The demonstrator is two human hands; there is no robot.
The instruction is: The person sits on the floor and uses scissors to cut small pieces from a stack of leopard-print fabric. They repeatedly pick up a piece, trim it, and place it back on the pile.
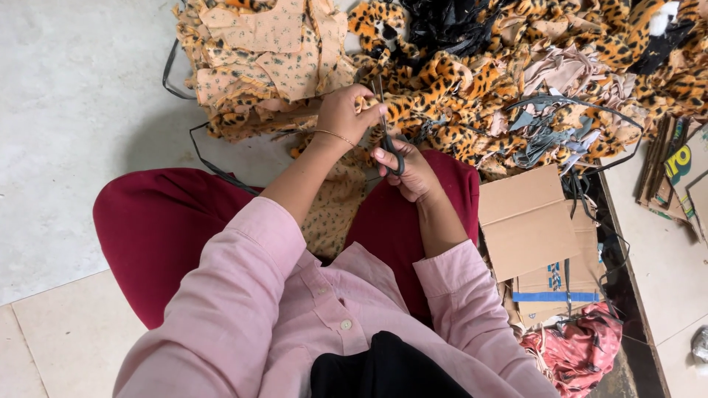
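Scissors [389, 140] with black handles sit in the right hand [404, 171], whose fingers are threaded through the loops and curled closed around them, the blades pointing away toward the far heap. The left hand [346, 112] is just beside, on the left of the blades, its fingers and thumb pinched shut on a small leopard-print fabric piece [366, 103] held right at the blades. Both hands work above the person's lap, between the knees, where a tan printed cloth [333, 210] hangs down over dark red trousers [155, 228]. A thin bangle [333, 135] circles the left wrist, and pink sleeves [243, 265] cover both forearms partway.

Beyond the hands, on the far side, a large pile of orange and black spotted plush pieces [479, 96] spreads across the floor [74, 110], mixed with pale pink and grey scraps. On the far left of that pile lies a stack of peach cloth with small dark print [269, 51]. To the right of the lap, near the right elbow, lie flattened cardboard pieces [523, 221], with a red patterned cloth [582, 350] nearer still. Black cord-like strips [173, 77] loop out at the left edge of the pile.
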